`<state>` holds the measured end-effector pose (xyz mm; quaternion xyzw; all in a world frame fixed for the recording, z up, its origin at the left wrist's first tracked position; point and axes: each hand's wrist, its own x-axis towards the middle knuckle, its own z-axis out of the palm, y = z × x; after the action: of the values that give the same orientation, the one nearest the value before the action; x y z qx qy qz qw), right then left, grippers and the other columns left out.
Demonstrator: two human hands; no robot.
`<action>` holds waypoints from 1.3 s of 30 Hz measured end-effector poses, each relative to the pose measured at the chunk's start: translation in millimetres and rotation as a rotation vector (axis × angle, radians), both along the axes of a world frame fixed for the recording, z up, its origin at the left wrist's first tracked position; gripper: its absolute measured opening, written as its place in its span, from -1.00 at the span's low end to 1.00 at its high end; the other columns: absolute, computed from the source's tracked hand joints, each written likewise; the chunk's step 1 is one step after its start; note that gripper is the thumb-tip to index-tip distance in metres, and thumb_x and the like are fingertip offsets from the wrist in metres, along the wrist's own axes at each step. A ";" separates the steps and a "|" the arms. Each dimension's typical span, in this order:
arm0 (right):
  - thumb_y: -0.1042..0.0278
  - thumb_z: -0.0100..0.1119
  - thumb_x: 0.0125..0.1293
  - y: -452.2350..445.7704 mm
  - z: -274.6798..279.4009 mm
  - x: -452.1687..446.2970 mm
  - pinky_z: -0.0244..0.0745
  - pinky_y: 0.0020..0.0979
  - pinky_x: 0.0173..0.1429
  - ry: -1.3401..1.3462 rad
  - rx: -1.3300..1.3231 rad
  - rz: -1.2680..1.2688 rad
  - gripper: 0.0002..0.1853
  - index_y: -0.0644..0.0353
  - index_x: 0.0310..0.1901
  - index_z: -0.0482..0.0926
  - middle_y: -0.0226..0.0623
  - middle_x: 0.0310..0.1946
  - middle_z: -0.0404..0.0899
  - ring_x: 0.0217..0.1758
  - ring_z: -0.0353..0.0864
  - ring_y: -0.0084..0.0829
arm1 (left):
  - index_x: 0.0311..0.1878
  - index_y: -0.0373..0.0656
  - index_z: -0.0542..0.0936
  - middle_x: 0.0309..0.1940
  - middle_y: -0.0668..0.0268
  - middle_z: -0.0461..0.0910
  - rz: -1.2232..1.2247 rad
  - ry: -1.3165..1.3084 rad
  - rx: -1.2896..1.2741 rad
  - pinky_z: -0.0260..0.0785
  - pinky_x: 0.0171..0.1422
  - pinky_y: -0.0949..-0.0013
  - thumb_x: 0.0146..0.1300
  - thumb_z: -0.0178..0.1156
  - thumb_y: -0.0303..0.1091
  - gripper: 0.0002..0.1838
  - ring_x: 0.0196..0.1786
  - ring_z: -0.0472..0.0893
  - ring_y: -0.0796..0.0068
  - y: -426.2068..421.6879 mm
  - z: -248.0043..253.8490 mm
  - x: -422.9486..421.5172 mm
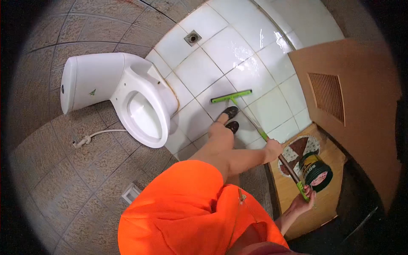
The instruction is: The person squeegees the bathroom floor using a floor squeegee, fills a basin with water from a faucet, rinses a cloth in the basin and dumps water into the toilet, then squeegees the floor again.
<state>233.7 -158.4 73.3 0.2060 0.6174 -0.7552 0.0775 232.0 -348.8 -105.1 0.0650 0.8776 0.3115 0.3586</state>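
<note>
A floor squeegee with a green head (231, 96) rests on the wet white tiles just ahead of my black shoes (231, 114). Its long handle (289, 168) slants back toward me, brown along the upper stretch, with green grips. Partway up the handle, my left hand (273, 150) is wrapped round it, below the brown part. My right hand (303, 201) closes on the green end grip at the top. Beside that end is a dark green bucket (315, 171) with a yellow label and something pink inside.
A white toilet (146, 123) stands at left, with a hose (102, 132) near it. A floor drain (193, 38) lies ahead. On the right is a brown door (361, 85) with a vent (326, 97). A round patterned mat (293, 149) lies near the bucket on a wooden surface (306, 219).
</note>
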 end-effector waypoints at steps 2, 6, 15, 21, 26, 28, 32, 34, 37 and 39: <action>0.36 -0.11 0.34 -3.7 -20.6 21.2 0.22 -0.13 0.17 -0.051 0.022 -0.129 -0.73 0.13 -0.55 0.21 -0.31 -0.55 0.26 -0.25 0.41 -0.28 | -0.29 -0.10 0.69 -0.29 0.21 0.66 0.074 0.015 -0.050 0.39 -0.10 -0.18 0.03 0.17 -0.37 -0.82 -0.13 0.62 0.16 3.5 -20.9 15.7; 0.34 -0.09 0.30 -51.4 -85.3 59.2 0.17 -0.17 0.26 -0.155 -0.132 -0.091 -0.83 0.21 -0.41 0.37 -0.27 -0.43 0.38 -0.07 0.43 -0.28 | -0.35 -0.12 0.68 -0.34 0.22 0.64 0.072 0.049 -0.292 0.35 -0.06 -0.21 0.07 0.13 -0.37 -0.84 -0.15 0.62 0.16 -61.4 -73.5 38.9; 0.42 -0.14 0.31 -195.8 -122.0 87.2 0.17 -0.11 0.22 -0.091 -0.221 -0.035 -0.85 0.25 -0.39 0.37 -0.19 -0.34 0.42 -0.03 0.41 -0.20 | -0.38 -0.05 0.67 -0.39 0.21 0.63 0.038 0.242 -0.514 0.43 -0.27 0.11 0.06 0.11 -0.37 -0.85 -0.25 0.63 0.25 -212.3 -103.7 67.7; 0.40 -0.14 0.32 -257.2 -122.8 90.2 0.16 -0.11 0.25 -0.085 -0.221 -0.009 -0.83 0.28 -0.39 0.36 -0.12 -0.29 0.46 0.01 0.43 -0.18 | -0.41 -0.09 0.65 -0.36 0.21 0.62 0.112 0.211 -0.587 0.50 -0.29 0.23 0.04 0.13 -0.39 -0.88 -0.28 0.64 0.29 -269.1 -100.0 65.2; 0.37 -0.09 0.30 -301.8 -141.7 85.3 0.10 -0.13 0.32 -0.074 -0.219 0.079 -0.84 0.26 -0.38 0.37 -0.21 -0.32 0.44 0.09 0.39 -0.20 | -0.40 -0.14 0.64 -0.35 0.18 0.62 0.020 0.226 -0.597 0.52 -0.25 0.19 0.02 0.13 -0.42 -0.89 -0.26 0.65 0.21 -323.8 -100.9 56.2; 0.37 -0.07 0.30 -313.4 -148.7 80.8 0.10 -0.14 0.32 -0.085 -0.215 0.075 -0.85 0.26 -0.37 0.38 -0.20 -0.32 0.45 0.10 0.39 -0.20 | -0.40 -0.16 0.64 -0.36 0.18 0.62 0.025 0.215 -0.600 0.52 -0.23 0.17 0.02 0.13 -0.43 -0.88 -0.24 0.65 0.17 -337.7 -100.9 52.0; 0.32 0.00 0.27 -284.0 -112.2 60.4 0.25 -0.13 0.24 0.087 -0.067 0.185 -0.80 0.30 -0.34 0.49 -0.11 -0.26 0.52 0.01 0.49 -0.14 | -0.43 -0.16 0.62 -0.43 0.11 0.60 0.203 0.210 -0.478 0.51 -0.27 0.16 0.03 0.11 -0.42 -0.89 -0.28 0.65 0.14 -312.5 -69.3 38.7; 0.16 0.10 0.20 -218.0 -77.1 60.1 0.37 -0.11 0.13 0.369 0.283 0.238 -0.68 0.33 -0.37 0.55 -0.05 -0.24 0.59 -0.10 0.56 -0.11 | -0.46 -0.15 0.60 -0.48 0.10 0.58 0.170 0.207 -0.291 0.48 -0.33 0.14 0.00 0.09 -0.39 -0.89 -0.38 0.61 0.09 -250.5 -42.2 36.1; 0.23 0.11 0.18 -128.8 29.6 64.0 0.25 0.01 0.15 0.666 0.493 0.208 -0.70 0.23 -0.61 0.45 -0.23 -0.61 0.52 -0.41 0.53 -0.23 | -0.54 -0.15 0.54 -0.52 0.09 0.56 0.198 0.301 0.128 0.44 -0.33 0.09 0.01 0.07 -0.34 -0.87 -0.39 0.60 0.06 -125.4 31.6 36.1; 0.23 0.11 0.15 -83.1 80.7 65.3 0.30 0.02 0.08 0.763 0.623 0.246 -0.70 0.20 -0.63 0.41 -0.26 -0.66 0.45 -0.50 0.47 -0.27 | -0.51 -0.15 0.56 -0.52 0.08 0.57 0.173 0.655 0.497 0.48 -0.32 0.12 -0.12 0.18 -0.41 -0.93 -0.34 0.63 0.12 -53.4 44.9 35.6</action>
<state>299.0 -241.5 154.1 -0.1456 0.8173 -0.5421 -0.1302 267.7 -402.2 -60.2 0.1713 0.8457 0.5054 0.0065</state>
